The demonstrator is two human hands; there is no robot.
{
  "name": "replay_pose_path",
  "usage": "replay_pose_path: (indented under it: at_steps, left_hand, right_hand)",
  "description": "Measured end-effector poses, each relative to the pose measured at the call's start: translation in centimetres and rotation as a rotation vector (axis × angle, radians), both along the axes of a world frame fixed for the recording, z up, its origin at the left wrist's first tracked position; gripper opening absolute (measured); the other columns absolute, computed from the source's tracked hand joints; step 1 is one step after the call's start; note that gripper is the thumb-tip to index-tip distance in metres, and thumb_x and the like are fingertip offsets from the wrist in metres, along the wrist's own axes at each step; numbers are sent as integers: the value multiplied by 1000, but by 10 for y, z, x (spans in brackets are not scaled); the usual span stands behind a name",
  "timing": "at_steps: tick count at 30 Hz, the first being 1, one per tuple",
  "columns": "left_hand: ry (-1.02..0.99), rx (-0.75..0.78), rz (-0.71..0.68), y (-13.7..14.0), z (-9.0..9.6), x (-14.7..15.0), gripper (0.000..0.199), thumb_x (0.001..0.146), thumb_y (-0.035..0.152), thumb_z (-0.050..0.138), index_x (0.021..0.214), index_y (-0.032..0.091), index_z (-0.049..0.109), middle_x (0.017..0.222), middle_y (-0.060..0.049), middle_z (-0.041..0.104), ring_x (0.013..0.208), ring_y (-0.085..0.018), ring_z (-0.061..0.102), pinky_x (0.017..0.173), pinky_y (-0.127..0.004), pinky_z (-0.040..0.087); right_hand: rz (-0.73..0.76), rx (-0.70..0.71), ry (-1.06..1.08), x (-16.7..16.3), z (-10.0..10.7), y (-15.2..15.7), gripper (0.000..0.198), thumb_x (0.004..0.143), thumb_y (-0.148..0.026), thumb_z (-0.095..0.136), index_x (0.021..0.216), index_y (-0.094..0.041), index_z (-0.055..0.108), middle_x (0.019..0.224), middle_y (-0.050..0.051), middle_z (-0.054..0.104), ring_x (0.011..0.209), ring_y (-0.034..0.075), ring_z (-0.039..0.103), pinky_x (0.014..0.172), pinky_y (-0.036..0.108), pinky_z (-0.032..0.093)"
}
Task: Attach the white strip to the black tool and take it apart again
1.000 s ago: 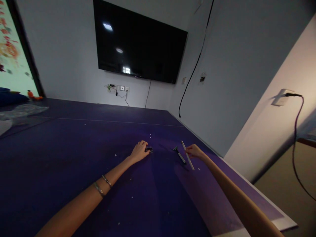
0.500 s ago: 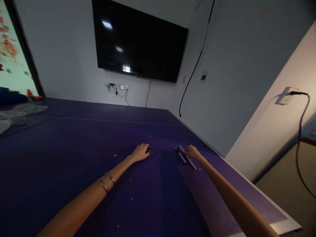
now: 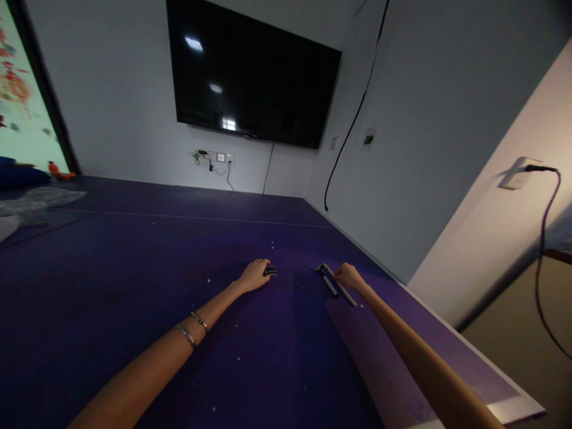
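Observation:
My left hand [image 3: 254, 276] rests on the purple tabletop [image 3: 250, 357], its fingers closed on a small dark block [image 3: 270, 270] whose exact kind I cannot make out. To the right, my right hand [image 3: 349, 276] pinches a slim pale stick-like piece [image 3: 348, 295] that lies at a slant on the surface. Just left of that piece is a razor [image 3: 329, 285], its head toward the far side and its handle pointing back toward me. The fingertips partly cover the middle of the pale piece.
A wall-mounted television [image 3: 254, 71] hangs beyond the table. A black cable [image 3: 351, 128] dangles down the wall to the table's far right edge. Clear plastic wrapping [image 3: 40, 199] and an orange item [image 3: 58, 171] lie at the far left. Small white specks dot the tabletop.
Hardly anything differs. The razor and pale piece have shifted very slightly; both hands stay in place with the same hold.

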State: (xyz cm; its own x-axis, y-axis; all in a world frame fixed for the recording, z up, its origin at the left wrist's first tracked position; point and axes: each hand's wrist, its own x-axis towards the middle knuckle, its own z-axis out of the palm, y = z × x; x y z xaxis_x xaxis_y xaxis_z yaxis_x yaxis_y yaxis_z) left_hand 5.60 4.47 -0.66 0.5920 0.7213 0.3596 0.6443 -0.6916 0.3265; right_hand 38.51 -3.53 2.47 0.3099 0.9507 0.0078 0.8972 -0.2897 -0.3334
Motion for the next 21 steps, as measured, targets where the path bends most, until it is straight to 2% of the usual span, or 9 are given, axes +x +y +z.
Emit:
replay_pose_path:
  at_steps: [6, 8, 10, 14, 18, 21]
  left_hand:
    - [-143, -15, -25, -5, 7, -3, 37, 71, 21, 56, 107, 13, 53, 107, -11, 58, 101, -22, 53, 91, -35, 40]
    - [-174, -1, -64, -10, 13, -2, 38, 71, 21, 57, 107, 13, 52, 107, -11, 58, 101, -22, 53, 91, -36, 40]
    - [-196, 16, -110, -17, 18, 1, 39, 71, 21, 58, 108, 13, 52, 108, -11, 57, 102, -22, 52, 91, -35, 39]
    - [-203, 27, -158, -34, 29, 11, 43, 71, 22, 59, 112, 15, 49, 112, -10, 55, 105, -22, 51, 94, -36, 38]
    - [-165, 6, -203, -51, 38, 16, 47, 72, 24, 61, 115, 16, 46, 116, -10, 54, 108, -23, 49, 94, -36, 38]
    - [-143, -2, -222, -60, 43, 17, 47, 75, 28, 58, 118, 18, 43, 118, -10, 53, 111, -23, 48, 94, -36, 38]
  right_hand:
    - [39, 96, -47, -2, 19, 0, 22, 73, -26, 54, 79, -13, 72, 77, 11, 70, 75, 21, 65, 58, 22, 44]
    - [138, 148, -66, -10, 28, 1, 25, 74, -26, 54, 88, -15, 71, 87, 10, 70, 83, 22, 64, 66, 24, 45]
    - [302, 184, -82, -23, 37, 2, 30, 73, -27, 56, 98, -16, 68, 94, 10, 68, 86, 21, 62, 72, 27, 46]
    - [588, 162, -7, -61, 47, -1, 53, 66, -35, 66, 115, -15, 59, 109, 12, 62, 88, 21, 60, 78, 30, 46]
    - [710, 88, 57, -96, 51, -9, 73, 58, -42, 71, 124, -19, 50, 119, 10, 56, 97, 22, 57, 83, 34, 44]
    - [730, 93, 15, -115, 55, -17, 65, 59, -44, 70, 118, -22, 55, 111, 8, 59, 98, 23, 56, 84, 35, 43]
